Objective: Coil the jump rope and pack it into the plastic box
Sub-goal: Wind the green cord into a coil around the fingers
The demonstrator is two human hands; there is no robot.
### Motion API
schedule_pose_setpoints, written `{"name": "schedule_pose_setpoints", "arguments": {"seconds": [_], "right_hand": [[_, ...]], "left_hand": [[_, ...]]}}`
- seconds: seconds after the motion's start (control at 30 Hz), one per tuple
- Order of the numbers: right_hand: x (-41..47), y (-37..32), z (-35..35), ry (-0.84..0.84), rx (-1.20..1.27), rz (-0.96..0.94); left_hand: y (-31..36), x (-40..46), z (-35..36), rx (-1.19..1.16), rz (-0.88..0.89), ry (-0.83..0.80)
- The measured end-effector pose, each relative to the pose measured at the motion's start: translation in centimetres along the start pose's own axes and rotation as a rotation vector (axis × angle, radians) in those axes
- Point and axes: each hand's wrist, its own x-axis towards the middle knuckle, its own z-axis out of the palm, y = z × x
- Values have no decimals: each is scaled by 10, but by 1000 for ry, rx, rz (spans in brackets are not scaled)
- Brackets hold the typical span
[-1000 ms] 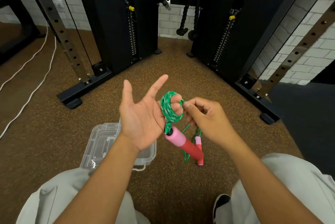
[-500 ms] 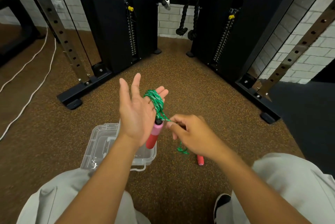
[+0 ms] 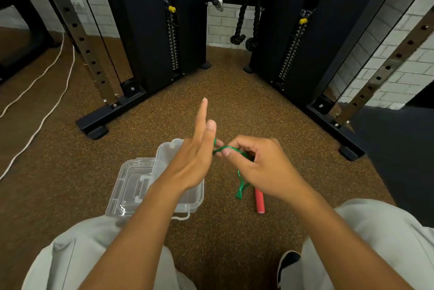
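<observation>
My left hand (image 3: 195, 163) stands edge-on above the clear plastic box (image 3: 193, 198), two fingers pointing up. The green jump rope (image 3: 229, 148) runs from behind those fingers to my right hand (image 3: 263, 167), which pinches it between thumb and fingers. Whatever is wound on the left hand is hidden behind the hand, as is the pink handle. A short green loop (image 3: 240, 188) dangles under my right hand. The red handle (image 3: 259, 201) lies by the floor just right of the box. The box is open, its lid (image 3: 131, 186) folded out to the left.
Black cable-machine frames stand ahead, with base feet at left (image 3: 94, 129) and right (image 3: 350, 152). A white cord (image 3: 47, 113) trails over the brown floor at left. My grey-trousered knees frame the bottom, and a dark shoe (image 3: 287, 264) shows between them.
My left hand has turned from palm-up to edge-on and dropped over the box, hiding the coil and pink handle. My right hand carried the rope back up beside the left fingers.
</observation>
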Motion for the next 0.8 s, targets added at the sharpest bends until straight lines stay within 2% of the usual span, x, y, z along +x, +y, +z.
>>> {"name": "schedule_pose_setpoints", "arguments": {"seconds": [0.23,0.53,0.67,0.8], "right_hand": [[9,15,-18,168,42,36],[14,24,-16,192,124,43],[14,30,-13,197,208,77],[13,30,-6,159,206,104]], "left_hand": [[-1,10,1,-440,-29,-116],[14,5,-2,-921,-113,-295],[15,3,-4,-1117,-111,-299],[18,3,-6,-1215,-96,-230]]}}
